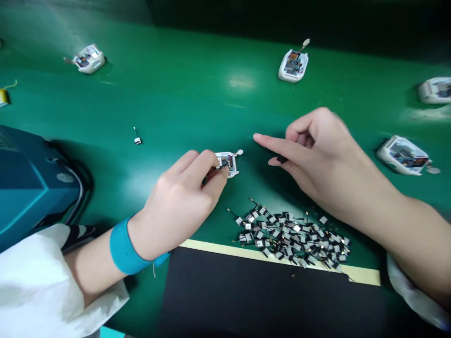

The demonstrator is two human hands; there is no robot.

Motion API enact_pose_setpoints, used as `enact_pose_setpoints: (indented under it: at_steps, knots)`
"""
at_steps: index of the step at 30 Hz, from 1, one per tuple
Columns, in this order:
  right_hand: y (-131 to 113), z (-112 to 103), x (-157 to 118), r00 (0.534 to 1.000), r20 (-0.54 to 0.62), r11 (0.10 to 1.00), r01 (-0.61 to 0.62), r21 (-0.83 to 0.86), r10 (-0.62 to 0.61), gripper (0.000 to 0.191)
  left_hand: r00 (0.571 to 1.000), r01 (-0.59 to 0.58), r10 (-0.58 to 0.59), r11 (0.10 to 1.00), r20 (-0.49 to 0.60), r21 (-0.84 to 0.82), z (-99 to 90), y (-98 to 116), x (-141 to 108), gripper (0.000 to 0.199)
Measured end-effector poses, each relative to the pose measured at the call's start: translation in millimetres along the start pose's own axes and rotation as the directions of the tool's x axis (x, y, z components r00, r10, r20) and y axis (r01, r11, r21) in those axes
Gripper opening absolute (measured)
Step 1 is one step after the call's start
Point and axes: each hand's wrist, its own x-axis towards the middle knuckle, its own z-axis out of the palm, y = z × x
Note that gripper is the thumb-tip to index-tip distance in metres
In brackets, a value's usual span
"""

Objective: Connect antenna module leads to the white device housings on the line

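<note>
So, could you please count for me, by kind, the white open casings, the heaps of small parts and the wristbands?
White casing at the left hand: 1
Other white casings: 4
Heap of small parts: 1 (its parts overlap too much to count)
Teal wristband: 1
Total: 7

Here's a smooth, glossy green tabletop (197, 98), light glaring off it at twelve o'clock! Dead centre, a rounded white plastic-looking casing (231, 174). Four o'clock, small square black-and-silver-grey parts (292, 234), dully metallic. Around six, a matt black sheet (271, 298) edged by a papery pale-yellow strip (211, 247). Eight o'clock, a soft white cloth sleeve (38, 281).
</note>
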Motion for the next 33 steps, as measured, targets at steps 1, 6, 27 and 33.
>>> enact_pose_setpoints:
  at_steps: [1,6,27,33]
  knots:
    - [-1.6,-0.8,-1.0,1.000,-0.007,1.000,0.017,0.026,-0.016,0.023,1.000,0.008,-0.008,1.000,0.010,-0.002,-0.2,0.2,0.4,0.017]
    - [-16.4,-2.0,3.5,0.988,-0.157,0.964,0.053,0.260,-0.012,0.008,0.996,0.049,-0.047,0.998,0.070,-0.035,-0.7,0.2,0.9,0.022]
    - [-41.5,14.7,11.1,0.975,-0.174,0.973,0.167,0.160,-0.139,0.012,0.993,0.072,-0.063,0.994,0.101,-0.086,2.5,-1.0,1.0,0.028]
    - [-42.1,13.8,13.2,0.993,-0.102,0.980,0.083,0.182,-0.066,0.014,0.990,0.090,-0.075,0.988,0.119,-0.123,1.8,-0.2,1.8,0.029]
